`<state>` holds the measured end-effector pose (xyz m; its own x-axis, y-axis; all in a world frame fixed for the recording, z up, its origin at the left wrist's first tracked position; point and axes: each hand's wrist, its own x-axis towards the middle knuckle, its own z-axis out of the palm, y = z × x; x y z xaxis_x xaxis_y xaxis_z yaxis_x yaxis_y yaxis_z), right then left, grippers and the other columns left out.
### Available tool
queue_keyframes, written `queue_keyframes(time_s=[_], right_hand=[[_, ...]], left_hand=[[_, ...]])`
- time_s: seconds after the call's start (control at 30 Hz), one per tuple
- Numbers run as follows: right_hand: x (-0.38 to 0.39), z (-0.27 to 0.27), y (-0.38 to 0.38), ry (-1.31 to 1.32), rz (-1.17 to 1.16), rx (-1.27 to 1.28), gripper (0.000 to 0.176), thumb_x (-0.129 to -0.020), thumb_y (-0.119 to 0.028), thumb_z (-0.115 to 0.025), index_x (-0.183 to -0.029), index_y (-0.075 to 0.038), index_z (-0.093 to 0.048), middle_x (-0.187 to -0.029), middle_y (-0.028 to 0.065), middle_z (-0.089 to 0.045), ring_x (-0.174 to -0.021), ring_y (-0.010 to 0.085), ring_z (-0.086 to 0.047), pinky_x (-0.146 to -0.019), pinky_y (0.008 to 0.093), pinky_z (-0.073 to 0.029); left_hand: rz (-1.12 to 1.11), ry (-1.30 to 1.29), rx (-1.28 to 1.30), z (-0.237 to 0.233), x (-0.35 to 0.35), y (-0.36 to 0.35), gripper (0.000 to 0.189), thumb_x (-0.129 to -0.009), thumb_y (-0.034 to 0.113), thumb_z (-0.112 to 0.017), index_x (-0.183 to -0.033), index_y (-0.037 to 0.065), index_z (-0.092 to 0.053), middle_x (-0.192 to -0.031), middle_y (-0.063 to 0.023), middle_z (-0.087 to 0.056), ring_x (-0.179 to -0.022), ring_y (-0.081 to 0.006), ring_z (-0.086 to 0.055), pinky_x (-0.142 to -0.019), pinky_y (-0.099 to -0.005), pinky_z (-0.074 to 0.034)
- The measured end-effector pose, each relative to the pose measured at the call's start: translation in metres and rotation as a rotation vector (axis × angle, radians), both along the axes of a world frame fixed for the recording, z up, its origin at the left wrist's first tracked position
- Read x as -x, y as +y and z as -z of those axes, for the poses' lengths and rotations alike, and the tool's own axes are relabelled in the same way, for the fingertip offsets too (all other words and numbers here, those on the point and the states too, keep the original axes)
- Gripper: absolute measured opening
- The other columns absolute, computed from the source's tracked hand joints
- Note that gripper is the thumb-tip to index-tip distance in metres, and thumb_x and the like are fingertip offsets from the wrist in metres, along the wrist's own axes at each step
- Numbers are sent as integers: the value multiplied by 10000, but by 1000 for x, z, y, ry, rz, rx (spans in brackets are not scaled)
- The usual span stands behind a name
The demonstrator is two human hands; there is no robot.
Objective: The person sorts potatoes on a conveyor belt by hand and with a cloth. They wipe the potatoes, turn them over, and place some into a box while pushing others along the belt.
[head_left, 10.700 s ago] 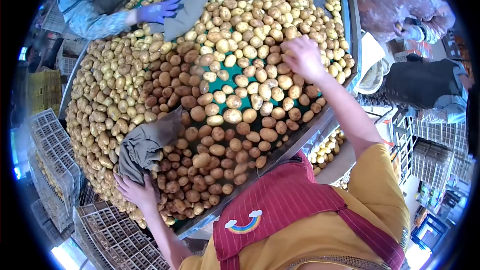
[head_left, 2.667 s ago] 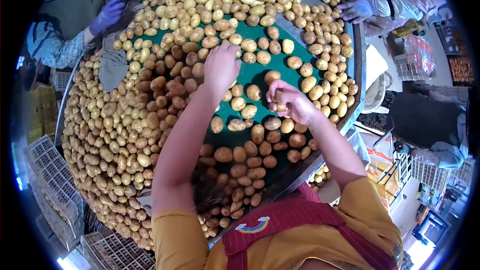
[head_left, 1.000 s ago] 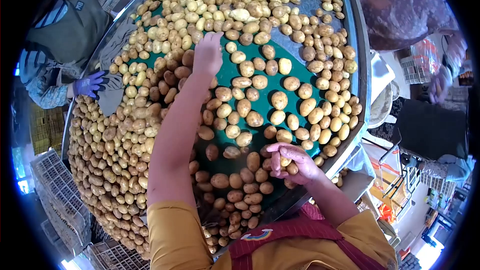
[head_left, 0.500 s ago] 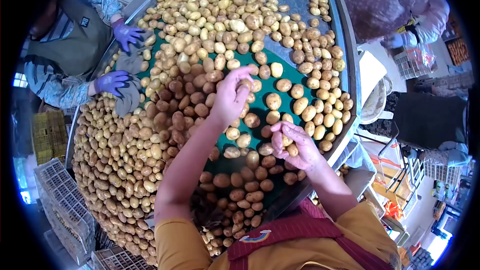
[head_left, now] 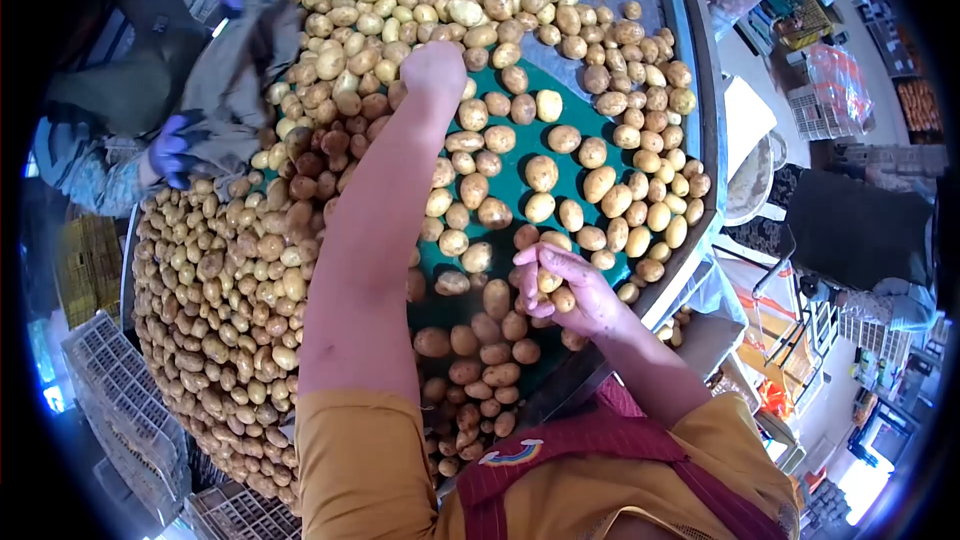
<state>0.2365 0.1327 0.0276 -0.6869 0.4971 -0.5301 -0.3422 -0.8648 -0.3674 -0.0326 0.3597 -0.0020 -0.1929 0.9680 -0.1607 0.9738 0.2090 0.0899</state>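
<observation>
Many potatoes [head_left: 225,290] lie in a big heap over the left and far parts of a table with a green surface [head_left: 525,155]. My left hand [head_left: 434,70] is stretched far forward, back of the hand up, over potatoes at the heap's edge; its fingers are hidden. Nearer to my body, my right hand [head_left: 565,290] is turned palm up with curled fingers around potatoes [head_left: 562,299]. Loose potatoes lie spread on the green surface between and beyond my hands.
A co-worker's purple-gloved hands [head_left: 172,150] hold a grey cloth [head_left: 235,80] at the left edge. A metal rim [head_left: 712,130] bounds the table on the right. Plastic crates [head_left: 120,380] stand at lower left. Other people are at the right.
My left hand has moved forward and left over the heap. My right hand has shifted slightly left, still holding potatoes. The co-worker has lifted and spread the grey cloth.
</observation>
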Motion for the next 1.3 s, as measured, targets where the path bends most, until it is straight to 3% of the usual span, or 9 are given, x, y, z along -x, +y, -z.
queue_keyframes(time_s=[0.17,0.3,0.47,0.57,0.77,1.03,1.13,1.23,1.3], right_hand=[[-6,2,-1,223,86,11,444,-1065,-454,-498,-1268,-71,-593,-920,74,-650,-859,187,-606,-593,269,-430],[-7,-6,-13,160,132,118,868,-899,-833,-404,-1307,-85,-567,-1072,110,-634,-864,259,-628,-674,327,-514],[-34,3,-47,270,90,128,487,-973,-484,-582,-766,-44,-558,-971,117,-568,-839,234,-552,-523,239,-381],[-56,-4,-68,355,105,85,434,-982,-475,-562,-832,-68,-581,-992,133,-611,-934,245,-600,-577,252,-402],[-81,0,-102,350,88,34,350,-966,-379,-630,-874,-46,-576,-1076,133,-565,-920,224,-570,-586,244,-412],[-78,-17,-134,438,154,78,280,-964,-281,-635,-983,-4,-606,-1063,148,-529,-868,230,-500,-596,249,-427],[-78,-16,-146,459,204,132,244,-956,-248,-653,-1014,-16,-603,-1042,142,-586,-880,238,-567,-620,262,-469],[-80,-14,-157,459,240,129,280,-980,-298,-638,-1015,-21,-618,-1044,140,-594,-885,240,-569,-606,257,-466],[-80,-8,-166,487,265,132,323,-991,-348,-623,-1021,-27,-629,-1059,142,-604,-901,245,-577,-591,259,-468]], left_hand=[[14,-337,-175,-30,-22,-60,294,-855,301,-763,-1016,57,-732,-959,-175,-725,-878,-337,-711,-779,-433,-568],[343,-631,-337,-76,-85,-194,294,-818,337,-779,-973,105,-686,-948,-123,-677,-828,-344,-678,-711,-452,-546],[92,-737,-218,-86,-90,-318,326,-841,318,-777,-1073,118,-666,-1055,-111,-643,-931,-338,-673,-743,-427,-551],[-256,-643,-240,-58,-55,-366,240,-860,120,-728,-1085,101,-648,-996,-99,-617,-866,-306,-652,-734,-392,-550],[-168,-624,-305,-40,-48,-388,246,-857,107,-708,-1100,109,-666,-1106,-65,-648,-867,-269,-678,-735,-385,-545],[605,17,-180,-15,-61,-335,393,-823,103,-618,-1207,167,-675,-973,-20,-605,-842,-218,-641,-667,-337,-554],[597,-102,-165,-6,-58,-325,320,-827,107,-710,-1139,181,-720,-950,6,-661,-818,-207,-674,-682,-317,-556],[277,-633,-155,-16,-69,-329,297,-837,54,-704,-1126,121,-702,-1031,-62,-687,-870,-285,-681,-747,-373,-564],[125,-874,-162,-15,-72,-339,332,-856,53,-708,-1182,90,-658,-1096,-83,-687,-965,-210,-676,-765,-337,-550]])
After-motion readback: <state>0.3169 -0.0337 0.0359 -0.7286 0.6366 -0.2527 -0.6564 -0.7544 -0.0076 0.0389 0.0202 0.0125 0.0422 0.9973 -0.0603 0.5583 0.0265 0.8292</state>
